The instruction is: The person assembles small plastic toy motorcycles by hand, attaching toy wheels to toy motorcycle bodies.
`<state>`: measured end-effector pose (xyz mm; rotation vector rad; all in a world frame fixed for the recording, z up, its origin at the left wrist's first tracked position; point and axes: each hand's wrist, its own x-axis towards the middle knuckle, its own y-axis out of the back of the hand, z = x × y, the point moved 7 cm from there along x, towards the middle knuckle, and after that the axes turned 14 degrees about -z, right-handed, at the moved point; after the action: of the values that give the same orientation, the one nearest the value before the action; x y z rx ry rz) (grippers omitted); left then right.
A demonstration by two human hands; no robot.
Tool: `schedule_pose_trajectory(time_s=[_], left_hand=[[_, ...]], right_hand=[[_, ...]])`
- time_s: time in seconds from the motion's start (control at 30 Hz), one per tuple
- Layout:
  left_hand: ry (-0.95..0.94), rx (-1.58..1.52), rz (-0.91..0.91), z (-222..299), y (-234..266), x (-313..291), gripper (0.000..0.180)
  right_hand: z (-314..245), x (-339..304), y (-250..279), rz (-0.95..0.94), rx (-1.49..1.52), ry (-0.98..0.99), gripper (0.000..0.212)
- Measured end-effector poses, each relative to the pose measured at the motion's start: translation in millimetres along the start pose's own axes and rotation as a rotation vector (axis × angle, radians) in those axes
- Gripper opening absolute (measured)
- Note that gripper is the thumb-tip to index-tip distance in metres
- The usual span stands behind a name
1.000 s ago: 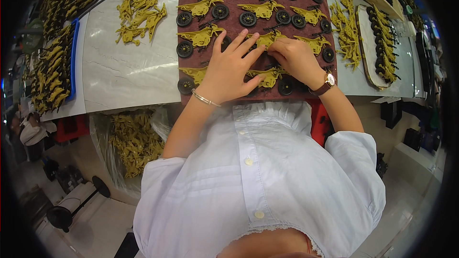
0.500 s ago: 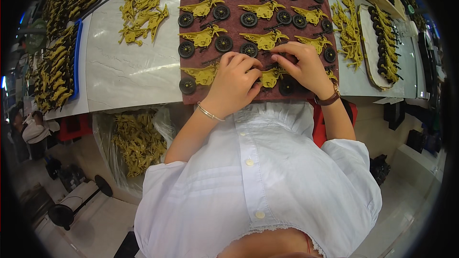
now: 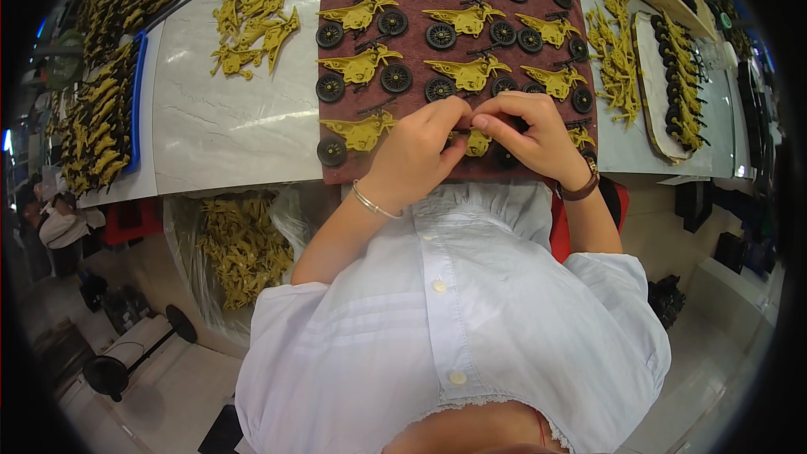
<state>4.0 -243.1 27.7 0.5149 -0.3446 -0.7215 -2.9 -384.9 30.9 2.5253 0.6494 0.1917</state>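
Farthest left of your grip stands a blue-edged tray (image 3: 137, 101) packed with yellow-and-black pieces; nearer, loose yellow bodies (image 3: 252, 25) lie in a heap on the pale tabletop. Just left of your knuckles, one yellow motorbike body (image 3: 361, 130) lies flat on the maroon mat (image 3: 357, 170), a spoked black wheel (image 3: 332, 151) below its tail.

Your left hand (image 3: 416, 147) has its thumb and fingers curled in; your right hand (image 3: 538, 130) meets it with thumb and forefinger nearly together. Between the fingertips a sliver of a slim dark part (image 3: 463, 129) shows, but I can't tell how firmly you have it, or with which hand. Directly below that meeting point lies another body (image 3: 477, 145), partly hidden by your fingers.

The dark part looks light, stiff and thin enough to snap, so pinch it at its thickest stretch. The bodies look like smooth, light plastic that may slide; steady them by the broad middle, away from the slender tail. Right of your grip lie loose yellow frames (image 3: 618, 59).
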Motion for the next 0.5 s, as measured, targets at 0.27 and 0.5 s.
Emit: schedule_pose_trajectory(time_s=[0.27,0.5], left_hand=[[-0.113,0.200,0.106,10,8,11,0.023],[-0.117,0.179,0.146,1,17,35,0.020]], right_hand=[[-13,4,2,-0.005,-0.202,0.044,0.017],[-6,17,20,0.046,-0.353,0.083,0.014]])
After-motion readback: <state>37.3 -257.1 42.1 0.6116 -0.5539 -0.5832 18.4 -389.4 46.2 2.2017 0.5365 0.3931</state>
